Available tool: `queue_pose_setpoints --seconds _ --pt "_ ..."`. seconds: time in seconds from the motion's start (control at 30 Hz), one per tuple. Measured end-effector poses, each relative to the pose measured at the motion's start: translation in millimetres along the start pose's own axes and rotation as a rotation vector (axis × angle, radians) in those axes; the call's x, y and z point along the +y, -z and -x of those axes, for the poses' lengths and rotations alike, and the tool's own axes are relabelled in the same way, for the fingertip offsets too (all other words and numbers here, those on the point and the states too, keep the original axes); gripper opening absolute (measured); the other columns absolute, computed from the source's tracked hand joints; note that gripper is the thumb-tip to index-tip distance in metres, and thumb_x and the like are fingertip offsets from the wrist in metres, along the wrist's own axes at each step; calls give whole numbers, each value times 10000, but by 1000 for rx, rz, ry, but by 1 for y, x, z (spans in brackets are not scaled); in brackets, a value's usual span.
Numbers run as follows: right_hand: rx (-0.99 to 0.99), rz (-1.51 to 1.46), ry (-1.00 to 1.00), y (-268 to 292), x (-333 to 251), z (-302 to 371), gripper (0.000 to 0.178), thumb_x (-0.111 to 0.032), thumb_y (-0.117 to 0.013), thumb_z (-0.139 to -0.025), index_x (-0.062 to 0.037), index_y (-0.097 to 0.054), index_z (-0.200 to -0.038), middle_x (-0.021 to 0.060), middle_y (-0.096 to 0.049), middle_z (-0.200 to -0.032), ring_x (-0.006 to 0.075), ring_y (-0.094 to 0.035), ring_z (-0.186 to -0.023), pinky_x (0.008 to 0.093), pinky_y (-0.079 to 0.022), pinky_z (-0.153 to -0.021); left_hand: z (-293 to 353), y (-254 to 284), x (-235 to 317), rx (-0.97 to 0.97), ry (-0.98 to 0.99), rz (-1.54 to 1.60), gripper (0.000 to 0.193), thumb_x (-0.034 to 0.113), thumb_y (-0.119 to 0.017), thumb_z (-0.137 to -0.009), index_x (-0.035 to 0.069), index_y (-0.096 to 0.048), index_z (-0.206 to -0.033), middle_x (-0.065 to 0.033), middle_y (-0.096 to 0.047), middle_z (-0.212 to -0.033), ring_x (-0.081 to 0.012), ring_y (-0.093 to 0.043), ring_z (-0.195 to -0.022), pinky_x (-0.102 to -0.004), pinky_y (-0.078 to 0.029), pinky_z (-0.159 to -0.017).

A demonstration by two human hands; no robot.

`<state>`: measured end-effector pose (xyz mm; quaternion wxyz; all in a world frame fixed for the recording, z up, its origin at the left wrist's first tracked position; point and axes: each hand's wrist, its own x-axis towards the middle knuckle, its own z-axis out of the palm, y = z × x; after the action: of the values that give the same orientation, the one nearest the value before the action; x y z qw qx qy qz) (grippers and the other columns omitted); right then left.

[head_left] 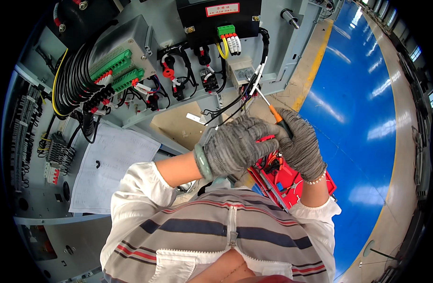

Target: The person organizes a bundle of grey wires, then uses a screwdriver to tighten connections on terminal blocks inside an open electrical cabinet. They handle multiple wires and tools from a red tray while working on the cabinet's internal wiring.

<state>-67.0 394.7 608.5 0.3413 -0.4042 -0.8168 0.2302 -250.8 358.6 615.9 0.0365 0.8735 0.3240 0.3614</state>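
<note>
Both my hands wear grey knitted gloves and are close together in front of my chest. My right hand (301, 144) is closed round a screwdriver (276, 114) with an orange and dark handle. Its thin shaft points up and left, toward the black and white wires (257, 74) below a small beige device (242, 71). My left hand (240, 145) is curled, its fingertips close to the right hand. A slim red piece (266, 138) shows between its fingers; what it belongs to is hidden. Black wire ends (215, 113) stick out just beyond the left hand.
An open grey cabinet carries a metal box (127, 45) with green terminal blocks and a thick black wire bundle (70, 89). A black unit (218, 21) hangs at the top. A paper drawing (110, 162) lies at left. Below my right hand stands a red toolbox (292, 181) with tools.
</note>
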Motion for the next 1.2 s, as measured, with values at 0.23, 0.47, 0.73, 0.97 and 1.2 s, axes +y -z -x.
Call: queue_pose_setpoints --seconds 0.23,0.47,0.73,0.97,1.2 --pt "7 -21 -8 15 -13 -14 325 -134 -559 -808 15 -551 -1097 210 -594 -841 349 -586 -786 391 -478 -731 -11 4 -22 42 -68 -268 221 119 -661 -659 153 -654 -878 -41 -614 -979 -250 -580 -983 -438 -415 -939" --pt "-1 46 -13 21 -22 -20 340 -126 -570 -792 3 -550 -1107 208 -597 -845 336 -596 -781 389 -485 -729 -22 29 -29 147 11 -452 254 125 -689 -637 151 -664 -889 -26 -625 -983 -273 -557 -1037 -403 -432 -911" --pt "80 9 -3 19 -30 -12 353 -41 -530 -737 -22 -546 -1089 165 -573 -763 251 -581 -665 313 -480 -670 -21 25 -41 243 59 -397 254 95 -749 -613 121 -700 -860 -76 -605 -924 -253 -578 -891 -349 -475 -770" --pt "182 -15 0 7 -16 2 356 -71 -555 -735 -22 -544 -1087 165 -575 -714 272 -598 -652 350 -500 -634 -30 17 -63 218 19 -419 190 137 -720 -705 118 -704 -893 -74 -613 -882 -218 -577 -815 -321 -475 -730" --pt "247 -498 -273 -9 3 46 399 -15 -555 -711 -31 -552 -1109 88 -597 -828 147 -585 -749 276 -492 -701 -28 22 -72 206 13 -388 180 99 -668 -765 101 -692 -943 -75 -628 -862 -215 -558 -840 -317 -439 -785"
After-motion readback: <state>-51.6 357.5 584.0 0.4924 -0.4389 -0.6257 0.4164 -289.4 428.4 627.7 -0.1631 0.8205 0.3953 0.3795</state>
